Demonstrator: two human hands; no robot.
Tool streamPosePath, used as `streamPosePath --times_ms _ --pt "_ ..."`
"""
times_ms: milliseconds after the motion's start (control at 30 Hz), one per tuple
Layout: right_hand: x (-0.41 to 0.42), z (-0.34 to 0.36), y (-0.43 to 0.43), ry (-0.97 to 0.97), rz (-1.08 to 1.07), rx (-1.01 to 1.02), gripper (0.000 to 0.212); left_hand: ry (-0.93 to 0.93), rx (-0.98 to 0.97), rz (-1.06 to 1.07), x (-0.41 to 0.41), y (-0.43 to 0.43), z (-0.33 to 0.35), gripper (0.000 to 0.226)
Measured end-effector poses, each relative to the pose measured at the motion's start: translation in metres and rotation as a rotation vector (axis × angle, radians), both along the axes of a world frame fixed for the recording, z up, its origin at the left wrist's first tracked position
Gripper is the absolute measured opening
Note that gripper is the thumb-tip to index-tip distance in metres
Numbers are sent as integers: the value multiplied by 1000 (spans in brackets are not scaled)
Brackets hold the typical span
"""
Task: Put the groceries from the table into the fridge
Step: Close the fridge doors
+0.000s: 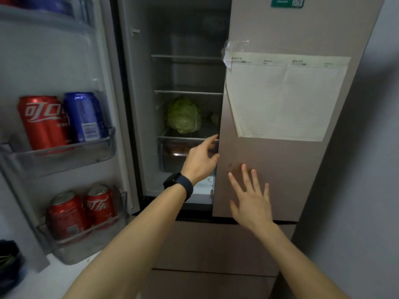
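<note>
- Head view, looking down into a fridge (187, 67), left door (54, 67) swung open, right door (280, 175) shut.
- Stretched forward into the opening, the left hand (200, 160), black wristband (179, 185) on the wrist: half open, thumb and forefinger apart, tips right at the edge of the right door, nothing held. Touching that edge or just short of it, cannot tell.
- Low in front of the right door, the right hand (250, 201): fingers straight and spread, palm toward the panel, empty. Pressed on the panel or just off it, cannot tell.
- Inside, a green cabbage (184, 115) sitting directly above the clear drawer (172, 152), beyond the left hand and apart from it.
- Above the cabbage, two glass shelves (187, 91), dim, contents hard to make out.
- In the middle rack (64, 156) of the left door, a red cola can (43, 121) and a blue can (84, 117), upright, side by side.
- In the rack below, a pair of red cans (67, 214), upright, next to each other.
- Taped on the right door, pale paper sheets (285, 98); at its top, a green sticker (287, 1).
- At the near left corner, a dark bag (8, 264) with something green in it, too blurred to name.
</note>
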State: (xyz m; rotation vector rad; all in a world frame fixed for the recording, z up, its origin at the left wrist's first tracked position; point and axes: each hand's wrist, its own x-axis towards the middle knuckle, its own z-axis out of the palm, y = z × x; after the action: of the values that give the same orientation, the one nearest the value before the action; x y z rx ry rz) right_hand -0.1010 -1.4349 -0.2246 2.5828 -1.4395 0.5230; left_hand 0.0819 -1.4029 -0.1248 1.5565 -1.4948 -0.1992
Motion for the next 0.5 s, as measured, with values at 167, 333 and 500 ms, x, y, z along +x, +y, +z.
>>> streamPosePath --times_ms 167,333,500 --pt "-17 34 40 9 151 125 73 -48 53 67 12 97 -43 64" --pt "-8 49 92 -104 372 161 57 9 105 204 37 201 -77 50" --pt "40 43 153 -134 602 211 47 5 143 423 72 298 -101 38"
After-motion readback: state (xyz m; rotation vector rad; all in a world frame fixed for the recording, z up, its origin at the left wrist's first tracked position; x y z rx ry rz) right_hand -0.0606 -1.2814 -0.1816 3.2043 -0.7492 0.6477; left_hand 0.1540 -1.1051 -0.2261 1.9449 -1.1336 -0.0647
